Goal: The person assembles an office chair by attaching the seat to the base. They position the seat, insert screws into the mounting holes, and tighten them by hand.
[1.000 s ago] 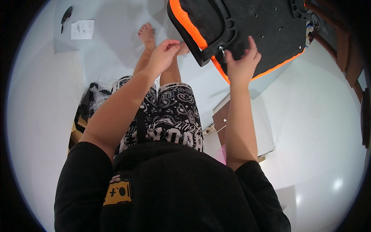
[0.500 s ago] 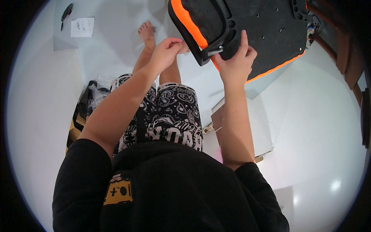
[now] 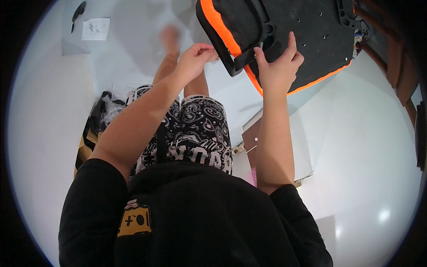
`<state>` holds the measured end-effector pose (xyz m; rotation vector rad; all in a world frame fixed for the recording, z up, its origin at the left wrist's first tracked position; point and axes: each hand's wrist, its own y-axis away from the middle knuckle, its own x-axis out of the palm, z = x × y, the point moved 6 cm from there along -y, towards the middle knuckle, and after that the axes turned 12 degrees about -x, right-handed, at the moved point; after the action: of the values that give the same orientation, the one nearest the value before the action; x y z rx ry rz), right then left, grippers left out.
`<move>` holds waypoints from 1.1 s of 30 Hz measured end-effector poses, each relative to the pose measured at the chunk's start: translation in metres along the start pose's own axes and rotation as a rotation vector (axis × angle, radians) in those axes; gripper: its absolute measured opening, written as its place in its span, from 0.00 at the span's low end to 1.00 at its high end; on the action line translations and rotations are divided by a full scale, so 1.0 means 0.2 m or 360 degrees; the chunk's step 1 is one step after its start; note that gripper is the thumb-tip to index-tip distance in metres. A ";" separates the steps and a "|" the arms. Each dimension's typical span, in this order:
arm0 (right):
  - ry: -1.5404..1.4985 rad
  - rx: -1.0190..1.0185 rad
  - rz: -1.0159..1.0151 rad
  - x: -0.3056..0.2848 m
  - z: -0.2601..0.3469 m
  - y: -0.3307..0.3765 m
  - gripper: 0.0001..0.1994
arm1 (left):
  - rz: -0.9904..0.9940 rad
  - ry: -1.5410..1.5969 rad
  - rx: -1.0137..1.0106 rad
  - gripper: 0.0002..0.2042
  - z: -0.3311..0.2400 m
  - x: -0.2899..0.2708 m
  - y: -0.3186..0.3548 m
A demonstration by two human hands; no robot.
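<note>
An upturned chair seat (image 3: 284, 66) with a black underside and orange mesh edging fills the upper right. A black plastic armrest (image 3: 227, 64) curves along its near left side. My right hand (image 3: 279, 73) lies against the underside, index finger stretched out and the other fingers loosely bent. Its thumb tip touches a small metal bolt (image 3: 261, 45) at the armrest's bracket. Just left of the armrest, my left hand (image 3: 194, 61) is closed in a pinch. What its fingertips hold, if anything, is hidden.
A second black armrest (image 3: 344, 14) is on the seat's far side. Small holes dot the underside. A paper sheet (image 3: 96, 29) and a dark object (image 3: 78, 13) lie at the upper left. Clear plastic wrapping (image 3: 113, 107) sits by my leg; brown wooden furniture (image 3: 397, 66) stands at right.
The seat has shifted slightly right. My right hand has moved a little right and up, its thumb now over the bolt. My left hand has barely moved; the bare foot is blurred.
</note>
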<state>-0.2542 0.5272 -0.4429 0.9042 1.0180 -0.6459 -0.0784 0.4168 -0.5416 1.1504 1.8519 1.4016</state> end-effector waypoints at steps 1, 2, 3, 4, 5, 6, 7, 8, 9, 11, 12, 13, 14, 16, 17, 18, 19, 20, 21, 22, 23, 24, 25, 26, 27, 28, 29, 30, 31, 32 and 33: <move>-0.0022 -0.0012 -0.0033 0.00 0.00 0.01 0.42 | 0.0016 0.0042 0.0011 0.15 0.02 0.00 -0.02; -0.0044 -0.0023 -0.0066 0.01 0.00 0.03 0.39 | 0.0033 0.0084 0.0021 0.15 0.03 -0.01 -0.04; -0.0060 -0.0032 -0.0099 0.02 -0.01 0.05 0.36 | 0.0051 0.0127 0.0013 0.16 0.04 0.00 -0.05; -0.0111 -0.0107 -0.0084 0.03 0.01 0.06 0.32 | 0.0070 0.0170 0.0004 0.17 0.05 0.00 -0.07; -0.0163 -0.0182 -0.0068 0.04 0.02 0.06 0.27 | 0.0090 0.0214 -0.0004 0.17 0.05 0.01 -0.08; -0.0220 -0.0268 -0.0048 0.05 0.04 0.06 0.22 | 0.0091 0.0214 0.0045 0.21 0.08 0.03 -0.11; -0.0105 -0.0388 -0.0006 0.05 0.06 0.04 0.19 | 0.0085 0.0215 0.0095 0.24 0.11 0.07 -0.13; 0.0010 -0.0509 0.0035 0.03 0.05 0.01 0.15 | 0.0079 0.0217 0.0144 0.28 0.14 0.11 -0.15; 0.0136 -0.0616 0.0074 0.01 0.03 -0.02 0.11 | 0.0076 0.0120 0.0193 0.31 0.14 0.16 -0.17; 0.0335 -0.0877 0.0107 -0.01 0.03 -0.03 0.10 | 0.0108 -0.0018 0.0243 0.35 0.12 0.24 -0.19; 0.0381 -0.1050 0.0124 -0.03 0.03 -0.02 0.10 | 0.0157 -0.0062 0.0246 0.37 0.09 0.28 -0.20; 0.0426 -0.1220 0.0145 -0.05 0.03 0.00 0.10 | 0.0221 -0.0047 0.0175 0.36 0.06 0.31 -0.20; 0.0437 -0.1307 0.0203 -0.04 0.00 0.01 0.10 | 0.0283 -0.0031 0.0103 0.35 0.04 0.33 -0.19; 0.0511 -0.1326 0.0348 0.00 -0.06 0.02 0.09 | 0.0347 0.0023 0.0019 0.33 0.03 0.35 -0.18; 0.0550 -0.1334 0.0421 0.03 -0.09 0.03 0.09 | 0.0354 0.0057 0.0006 0.33 0.03 0.35 -0.17; 0.0438 -0.1132 0.0459 0.04 -0.11 0.02 0.09 | 0.0353 0.0088 -0.0004 0.32 0.03 0.34 -0.16; 0.0328 -0.0920 0.0498 0.06 -0.11 0.04 0.10 | 0.0372 0.0140 -0.0051 0.31 0.00 0.33 -0.13; 0.0219 -0.0706 0.0532 0.09 -0.11 0.06 0.11 | 0.0391 0.0191 -0.0098 0.30 -0.03 0.31 -0.10; -0.0004 -0.0407 0.0442 0.09 -0.11 0.09 0.11 | 0.0402 0.0248 -0.0148 0.30 -0.05 0.29 -0.07; -0.0220 -0.0109 0.0353 0.11 -0.11 0.14 0.12 | 0.0401 0.0303 -0.0211 0.30 -0.03 0.29 -0.08; -0.0434 0.0194 0.0260 0.14 -0.12 0.20 0.13 | 0.0401 0.0356 -0.0274 0.30 -0.01 0.28 -0.10; -0.0573 0.0256 0.0075 0.19 -0.13 0.24 0.14 | 0.0413 0.0406 -0.0339 0.30 0.00 0.29 -0.11; -0.0786 0.0346 -0.0059 0.22 -0.10 0.26 0.11 | 0.0471 0.0400 -0.0341 0.31 -0.01 0.30 -0.10; -0.0911 0.0475 -0.0157 0.27 -0.09 0.27 0.10 | 0.0529 0.0392 -0.0344 0.32 -0.02 0.31 -0.10; -0.1040 0.0603 -0.0255 0.30 -0.07 0.26 0.09 | 0.0583 0.0384 -0.0346 0.33 -0.02 0.31 -0.10; -0.1111 0.0664 -0.0270 0.30 -0.06 0.26 0.08 | 0.0617 0.0423 -0.0357 0.31 -0.01 0.31 -0.11; -0.1183 0.0726 -0.0284 0.30 -0.05 0.26 0.08 | 0.0650 0.0461 -0.0368 0.30 -0.01 0.31 -0.12; -0.1252 0.0790 -0.0305 0.29 -0.04 0.26 0.07 | 0.0690 0.0497 -0.0378 0.28 -0.01 0.31 -0.13; -0.1072 0.0519 -0.0215 0.25 -0.01 0.24 0.07 | 0.0714 0.0493 -0.0384 0.28 0.00 0.31 -0.14; -0.0888 0.0250 -0.0123 0.21 0.01 0.25 0.07 | 0.0736 0.0490 -0.0390 0.28 0.00 0.31 -0.14; -0.0699 -0.0019 -0.0027 0.18 0.02 0.25 0.07 | 0.0758 0.0492 -0.0399 0.28 0.00 0.32 -0.14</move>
<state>-0.1973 0.5462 -0.4577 0.7019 0.6351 -0.8094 -0.1172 0.4693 -0.5636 1.3579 1.5865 2.1146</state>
